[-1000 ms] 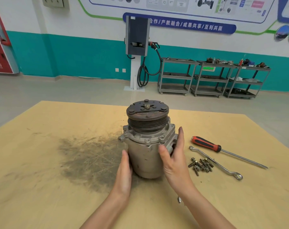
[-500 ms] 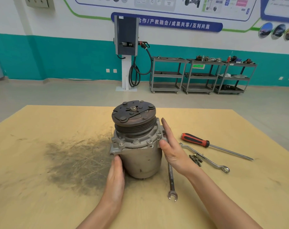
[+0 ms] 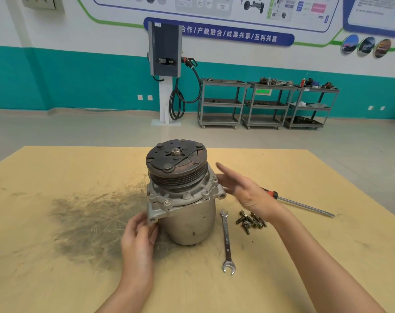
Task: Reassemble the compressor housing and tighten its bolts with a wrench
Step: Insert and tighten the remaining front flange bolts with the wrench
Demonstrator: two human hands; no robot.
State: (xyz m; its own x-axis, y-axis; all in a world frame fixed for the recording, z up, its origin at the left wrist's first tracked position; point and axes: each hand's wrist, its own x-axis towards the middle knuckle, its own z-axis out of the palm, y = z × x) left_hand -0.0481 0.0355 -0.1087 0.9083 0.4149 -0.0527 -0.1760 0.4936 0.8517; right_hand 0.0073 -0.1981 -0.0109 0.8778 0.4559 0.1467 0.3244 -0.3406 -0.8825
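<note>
1. You are risking a misaligned flange: the grey metal compressor housing [image 3: 187,213] is standing bolt-free, so a nudge could shift its top casting.
2. Your left hand [image 3: 139,236] is pinching its lower-left lug; your right hand [image 3: 244,190] is hovering released, just right of it.
3. The housing is standing mid-surface [image 3: 56,279], long axis vertical, pulley up; the steel open-ended wrench [image 3: 227,242] and loose bolts [image 3: 250,221] are lying right of it.
</note>
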